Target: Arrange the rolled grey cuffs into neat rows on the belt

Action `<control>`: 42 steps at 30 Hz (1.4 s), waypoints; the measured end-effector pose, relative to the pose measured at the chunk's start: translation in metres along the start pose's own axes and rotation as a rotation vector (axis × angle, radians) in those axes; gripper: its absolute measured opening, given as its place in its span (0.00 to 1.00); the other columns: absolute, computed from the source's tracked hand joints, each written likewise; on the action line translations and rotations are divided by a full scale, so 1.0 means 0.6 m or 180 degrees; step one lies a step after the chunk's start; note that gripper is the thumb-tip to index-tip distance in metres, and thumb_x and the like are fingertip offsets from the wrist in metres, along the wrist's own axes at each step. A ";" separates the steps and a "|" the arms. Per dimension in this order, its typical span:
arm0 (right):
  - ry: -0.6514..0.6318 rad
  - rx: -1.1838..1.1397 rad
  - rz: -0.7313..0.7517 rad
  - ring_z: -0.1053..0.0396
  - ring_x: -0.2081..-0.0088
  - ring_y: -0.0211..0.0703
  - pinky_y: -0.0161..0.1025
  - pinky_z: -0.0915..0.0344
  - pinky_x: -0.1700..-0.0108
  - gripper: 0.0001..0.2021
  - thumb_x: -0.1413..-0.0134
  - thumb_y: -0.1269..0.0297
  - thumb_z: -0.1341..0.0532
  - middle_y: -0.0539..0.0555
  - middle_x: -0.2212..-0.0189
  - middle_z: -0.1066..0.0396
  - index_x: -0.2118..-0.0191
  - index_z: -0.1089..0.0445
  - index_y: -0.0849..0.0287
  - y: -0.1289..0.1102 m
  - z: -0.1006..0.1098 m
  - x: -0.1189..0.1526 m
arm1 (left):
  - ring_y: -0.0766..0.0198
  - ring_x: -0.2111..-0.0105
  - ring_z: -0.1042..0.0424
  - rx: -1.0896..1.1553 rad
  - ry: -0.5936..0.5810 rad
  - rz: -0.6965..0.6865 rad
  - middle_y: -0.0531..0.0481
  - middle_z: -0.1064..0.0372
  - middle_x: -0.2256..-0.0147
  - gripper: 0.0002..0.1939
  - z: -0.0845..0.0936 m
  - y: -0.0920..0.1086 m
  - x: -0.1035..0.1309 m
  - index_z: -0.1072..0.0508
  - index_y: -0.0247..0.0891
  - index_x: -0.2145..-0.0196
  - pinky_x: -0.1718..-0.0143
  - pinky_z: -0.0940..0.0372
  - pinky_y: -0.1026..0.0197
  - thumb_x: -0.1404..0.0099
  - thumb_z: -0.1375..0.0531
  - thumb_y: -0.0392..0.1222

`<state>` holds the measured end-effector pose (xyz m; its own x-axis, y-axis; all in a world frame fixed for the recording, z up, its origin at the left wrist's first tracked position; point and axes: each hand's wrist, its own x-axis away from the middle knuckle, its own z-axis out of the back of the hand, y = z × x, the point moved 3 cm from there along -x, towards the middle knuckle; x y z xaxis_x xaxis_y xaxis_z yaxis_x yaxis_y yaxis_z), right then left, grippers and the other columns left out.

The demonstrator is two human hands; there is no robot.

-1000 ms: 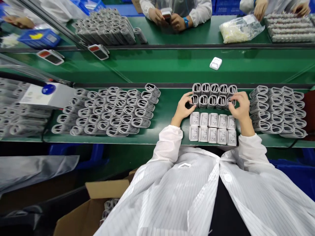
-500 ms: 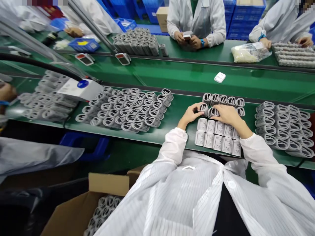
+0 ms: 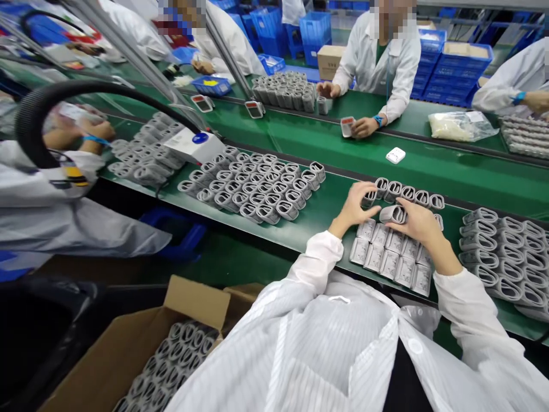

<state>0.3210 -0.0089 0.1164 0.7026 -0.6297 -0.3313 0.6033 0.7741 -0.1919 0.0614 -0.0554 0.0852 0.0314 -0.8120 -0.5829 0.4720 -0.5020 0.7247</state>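
Desk (image 3: 309,223): long and green, running aslant right across the view, grey rolls grouped all along it.
Cardboard box (image 3: 115,343): open, down below the desk on the left, and it's packed with more rolls.
Big block (image 3: 257,189): a broad spread of rolls left of the hands, looped ends showing.
Side block (image 3: 506,252): rolls in close columns, over to the right of the right arm.
Printed set (image 3: 390,252): two rows of five, printed faces up, just in front of the hands.
Back row (image 3: 408,194): five rolls side by side, just beyond the hands.
Right hand (image 3: 416,220): thumb below, fingers above, closed on one grey roll!
Left hand (image 3: 354,206): fingers and thumb curved well apart around another roll; whether they grip it, I can't tell.
Grey roll (image 3: 391,214): there it is, between the two hands, over the printed set's far edge, tilted, loop toward the right palm.
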 end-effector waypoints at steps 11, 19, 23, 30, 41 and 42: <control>0.0272 -0.0670 -0.0411 0.14 0.55 0.69 0.63 0.15 0.51 0.43 0.43 0.28 0.27 0.60 0.55 0.14 0.31 0.29 0.50 0.013 0.011 0.005 | 0.44 0.43 0.16 0.0366 -0.0035 0.0345 0.36 0.17 0.42 0.35 0.024 0.035 0.018 0.22 0.42 0.37 0.39 0.20 0.42 0.27 0.33 0.71; -0.0262 0.0242 -0.0030 0.16 0.52 0.70 0.58 0.21 0.54 0.33 0.36 0.43 0.25 0.64 0.53 0.15 0.34 0.25 0.59 0.058 -0.020 0.023 | 0.45 0.33 0.24 -0.0662 0.1162 0.0617 0.35 0.25 0.34 0.35 0.140 -0.083 -0.011 0.30 0.43 0.28 0.31 0.26 0.40 0.25 0.32 0.60; -0.0510 0.0592 0.0043 0.17 0.53 0.69 0.57 0.24 0.55 0.30 0.32 0.42 0.27 0.66 0.51 0.16 0.38 0.23 0.61 0.043 -0.038 0.018 | 0.42 0.38 0.22 -0.1142 0.0700 0.0963 0.33 0.23 0.40 0.27 0.122 -0.136 -0.032 0.21 0.38 0.36 0.30 0.29 0.39 0.28 0.28 0.49; -0.0578 0.0710 0.0086 0.20 0.52 0.65 0.54 0.26 0.51 0.29 0.30 0.41 0.27 0.66 0.53 0.18 0.40 0.21 0.62 0.032 -0.029 0.016 | 0.30 0.24 0.37 -0.1861 0.0412 0.0856 0.27 0.21 0.38 0.20 0.129 -0.158 -0.049 0.18 0.39 0.46 0.24 0.46 0.25 0.33 0.26 0.48; 0.0139 0.0252 -0.0260 0.28 0.38 0.70 0.62 0.33 0.34 0.30 0.30 0.43 0.28 0.68 0.41 0.21 0.36 0.22 0.61 0.038 0.045 0.071 | 0.29 0.17 0.52 -0.2286 0.0336 0.0950 0.29 0.38 0.22 0.24 0.211 -0.127 -0.054 0.21 0.36 0.40 0.20 0.56 0.21 0.28 0.29 0.50; 0.0181 0.0293 -0.0450 0.29 0.37 0.72 0.64 0.35 0.33 0.30 0.30 0.42 0.28 0.68 0.39 0.22 0.35 0.22 0.60 0.050 0.055 0.091 | 0.32 0.19 0.45 -0.2039 0.0203 0.0828 0.31 0.34 0.25 0.25 0.195 -0.118 -0.048 0.22 0.38 0.38 0.20 0.50 0.25 0.28 0.29 0.52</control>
<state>0.3899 -0.0223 0.1230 0.5873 -0.7252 -0.3593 0.7285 0.6671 -0.1556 -0.0762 -0.0314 0.0937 0.2565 -0.8532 -0.4542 0.8685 -0.0027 0.4956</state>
